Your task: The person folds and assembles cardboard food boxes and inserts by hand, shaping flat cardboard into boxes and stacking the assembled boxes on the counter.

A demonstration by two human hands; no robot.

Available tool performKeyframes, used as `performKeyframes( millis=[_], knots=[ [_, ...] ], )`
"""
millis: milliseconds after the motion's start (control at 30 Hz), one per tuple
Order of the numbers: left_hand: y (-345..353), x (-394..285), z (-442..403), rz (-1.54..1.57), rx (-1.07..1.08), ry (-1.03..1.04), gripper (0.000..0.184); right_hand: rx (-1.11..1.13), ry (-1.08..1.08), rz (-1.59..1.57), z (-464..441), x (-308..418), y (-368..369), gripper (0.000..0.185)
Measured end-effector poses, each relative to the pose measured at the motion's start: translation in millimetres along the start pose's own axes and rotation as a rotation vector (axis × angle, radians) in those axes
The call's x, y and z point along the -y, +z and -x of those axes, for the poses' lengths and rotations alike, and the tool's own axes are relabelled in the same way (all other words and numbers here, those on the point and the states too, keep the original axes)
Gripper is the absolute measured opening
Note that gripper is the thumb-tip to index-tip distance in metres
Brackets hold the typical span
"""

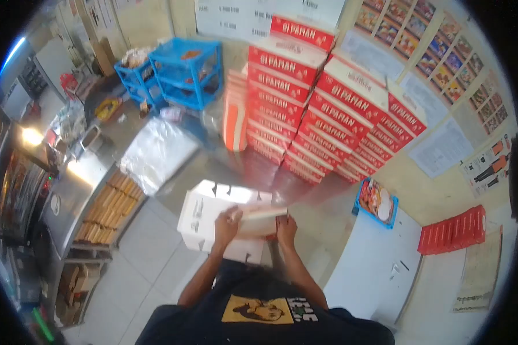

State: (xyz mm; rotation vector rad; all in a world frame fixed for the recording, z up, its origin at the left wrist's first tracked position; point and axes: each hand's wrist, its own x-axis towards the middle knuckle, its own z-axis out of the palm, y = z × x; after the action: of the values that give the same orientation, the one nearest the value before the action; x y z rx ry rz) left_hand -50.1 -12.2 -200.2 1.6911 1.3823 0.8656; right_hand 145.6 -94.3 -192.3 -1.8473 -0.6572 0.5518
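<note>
My left hand (227, 229) is closed on the left end of a partly folded cardboard box (258, 223), its brown inner side showing. At the box's other end, my right hand (286, 226) has its fingers bent around the corner. Beneath both hands lie flat white box blanks (197, 217) with dark print and notched edges, on a shiny metal table (311, 230). Part of the box's underside is hidden, and slight blur hides the exact finger contact.
Tall stacks of red and white boxes (279, 89) stand behind the table. Clear plastic bags (158, 152) lie to the left, near blue tiered racks (187, 72). On the right, a white table (374, 259) holds a blue tray (377, 202) and small items.
</note>
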Motion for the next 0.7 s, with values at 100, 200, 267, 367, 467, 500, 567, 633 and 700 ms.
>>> performKeyframes(
  millis=[100, 200, 267, 367, 467, 500, 567, 633, 700],
  knots=[
    [2.3, -3.2, -10.5, -0.088, 0.002, -0.058, 0.043, 0.223, -0.069, 0.283, -26.0, -84.1, 7.5, 0.040],
    [-10.4, -26.1, -15.3, 0.057, 0.036, -0.147, 0.050, 0.241, -0.116, 0.233, -25.9, -82.9, 17.7, 0.039],
    [-24.5, -40.5, -13.4, 0.045, 0.194, -0.264, 0.053, 0.272, -0.003, 0.237, -9.3, -55.8, 10.8, 0.040],
    [-10.1, 15.8, -3.6, 0.233, 0.256, -0.138, 0.053, 0.288, 0.108, 0.174, -6.7, -61.6, 16.4, 0.042],
    [-8.3, 27.7, 10.7, 0.266, 0.295, -0.091, 0.060, 0.327, 0.096, 0.192, -11.8, -79.8, 20.3, 0.043],
    [-8.2, 30.2, 12.0, 0.275, 0.287, -0.070, 0.062, 0.367, 0.060, 0.264, -13.3, -75.7, 19.6, 0.044],
    [-9.9, 35.2, 12.4, 0.142, 0.256, 0.071, 0.064, 0.338, 0.068, 0.244, -10.2, -67.6, 19.4, 0.043],
    [-13.1, 27.6, 9.6, 0.002, 0.231, 0.188, 0.065, 0.314, 0.079, 0.231, -5.8, -65.0, 20.1, 0.042],
    [-17.5, 18.2, 1.2, 0.002, 0.252, 0.032, 0.068, 0.293, 0.083, 0.256, -3.5, -68.0, 23.4, 0.041]
  ],
)
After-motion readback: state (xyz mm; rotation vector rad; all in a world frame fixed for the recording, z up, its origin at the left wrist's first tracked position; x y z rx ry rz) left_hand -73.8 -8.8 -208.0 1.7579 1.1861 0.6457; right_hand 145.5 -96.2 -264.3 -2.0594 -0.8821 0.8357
